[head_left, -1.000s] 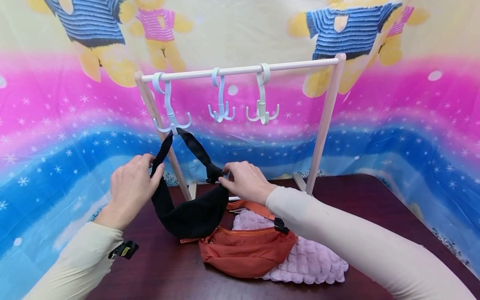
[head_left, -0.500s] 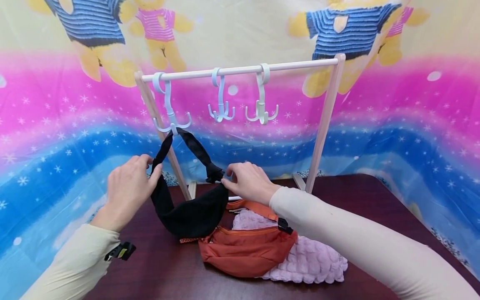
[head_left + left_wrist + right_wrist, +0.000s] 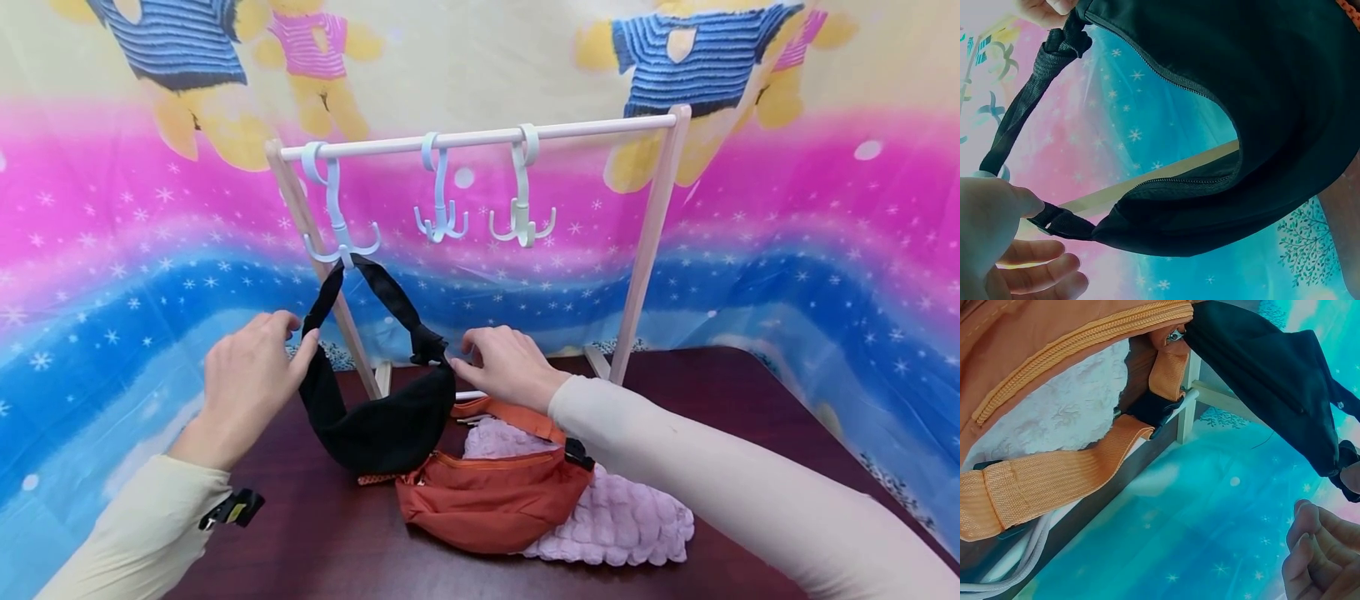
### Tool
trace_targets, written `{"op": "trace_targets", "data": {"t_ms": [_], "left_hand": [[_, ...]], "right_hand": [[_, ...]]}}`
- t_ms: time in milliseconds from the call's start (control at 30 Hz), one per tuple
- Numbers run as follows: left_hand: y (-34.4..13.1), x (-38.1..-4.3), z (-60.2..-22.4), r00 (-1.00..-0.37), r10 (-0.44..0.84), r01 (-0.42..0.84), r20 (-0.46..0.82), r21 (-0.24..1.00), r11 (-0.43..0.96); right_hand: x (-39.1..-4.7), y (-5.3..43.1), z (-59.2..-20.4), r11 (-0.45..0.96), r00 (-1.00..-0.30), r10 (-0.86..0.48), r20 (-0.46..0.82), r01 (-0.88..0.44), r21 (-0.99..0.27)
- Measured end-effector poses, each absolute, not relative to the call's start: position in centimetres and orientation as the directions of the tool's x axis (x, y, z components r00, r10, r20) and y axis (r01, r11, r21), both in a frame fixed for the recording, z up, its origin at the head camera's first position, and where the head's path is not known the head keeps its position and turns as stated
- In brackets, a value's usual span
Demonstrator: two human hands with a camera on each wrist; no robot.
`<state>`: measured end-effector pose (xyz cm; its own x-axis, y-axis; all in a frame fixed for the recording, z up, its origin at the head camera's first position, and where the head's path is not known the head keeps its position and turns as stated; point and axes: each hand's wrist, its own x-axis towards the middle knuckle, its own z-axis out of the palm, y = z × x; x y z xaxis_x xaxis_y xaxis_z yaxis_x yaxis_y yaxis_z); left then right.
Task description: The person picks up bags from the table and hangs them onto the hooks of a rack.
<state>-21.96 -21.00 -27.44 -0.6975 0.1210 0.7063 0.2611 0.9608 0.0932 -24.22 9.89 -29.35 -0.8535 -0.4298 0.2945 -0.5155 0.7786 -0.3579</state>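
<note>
A black waist bag (image 3: 390,429) hangs by its strap from the left pale-blue hook hanger (image 3: 341,242). My left hand (image 3: 251,371) is beside the bag's left strap, fingers loose; in the left wrist view the thumb (image 3: 1029,201) overlaps the strap, with a gap between it and the lower fingers. At the knotted right end, my right hand (image 3: 510,362) has its thumb tip close to the knot (image 3: 427,346) and its index finger raised apart. Below lies an orange-red waist bag (image 3: 495,504), partly on a pink puffy fabric item (image 3: 630,521).
The hangers share a wooden rack's rail (image 3: 480,137) with a second blue hanger (image 3: 440,208) and a pale-green one (image 3: 522,208). The rack stands on a dark red table (image 3: 712,417) before a printed cloth backdrop (image 3: 825,250). An orange strap (image 3: 1085,481) lies behind the orange-red bag.
Both hands have drawn slightly outward, the left one leftward and the right one rightward, their fingers loosening from the black bag's strap. The bag stays hanging on the hook.
</note>
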Motion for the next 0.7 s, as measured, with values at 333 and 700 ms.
{"op": "trace_targets", "data": {"t_ms": [333,700], "left_hand": [[-21.1,-21.6,-28.1,-0.664,0.123,0.278,0.737,0.09,0.956],[-21.1,-21.0,-28.4,-0.668,0.127,0.282,0.733,0.091,0.955]], "right_hand": [[-23.9,10.5,-29.6,0.784,-0.865,-0.418,0.279,-0.498,-0.37],[-23.7,11.4,-30.0,0.815,-0.88,-0.387,0.274,-0.466,-0.345]]}}
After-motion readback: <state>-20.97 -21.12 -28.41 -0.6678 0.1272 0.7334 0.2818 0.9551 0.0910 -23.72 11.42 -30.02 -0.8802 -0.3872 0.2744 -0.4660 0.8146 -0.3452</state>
